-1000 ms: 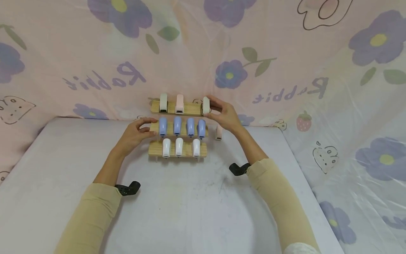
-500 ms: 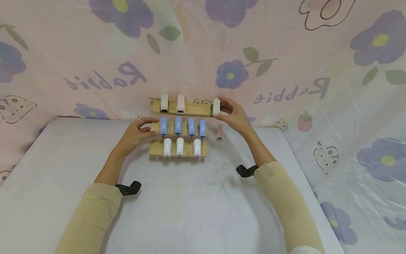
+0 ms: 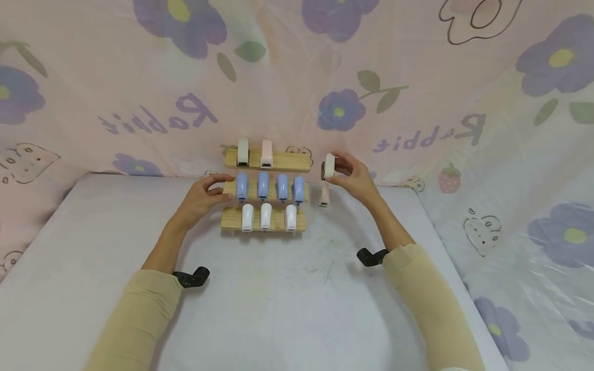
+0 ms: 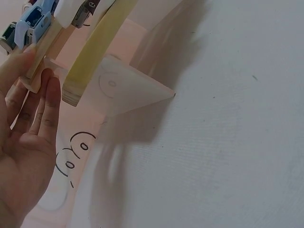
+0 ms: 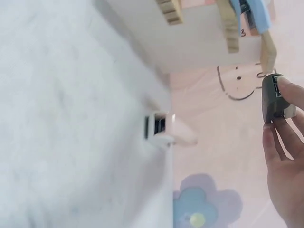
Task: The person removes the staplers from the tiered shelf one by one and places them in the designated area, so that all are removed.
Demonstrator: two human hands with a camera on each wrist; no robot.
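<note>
My right hand (image 3: 357,179) pinches a pale mini stapler (image 3: 330,166) between thumb and fingers, right of the top shelf and apart from it. In the right wrist view this stapler's dark grey base (image 5: 271,99) faces the camera. My left hand (image 3: 199,202) grips the left end of the middle shelf of a three-tier wooden rack (image 3: 292,161), thumb above and fingers beneath. A pale green stapler (image 3: 243,151) and a pink stapler (image 3: 266,153) stand on the top tier. Several blue staplers (image 3: 263,185) line the middle tier, and three white staplers (image 3: 266,216) the bottom one.
Another pink stapler (image 3: 324,196) stands on the white table (image 3: 278,299), right of the rack and below my right hand. Clear side supports (image 4: 135,90) carry the planks. A flower-printed curtain (image 3: 278,77) hangs close behind the rack.
My right hand has lifted the pale stapler off the right end of the top shelf and carried it right and slightly nearer. The left hand keeps its grip on the middle shelf.
</note>
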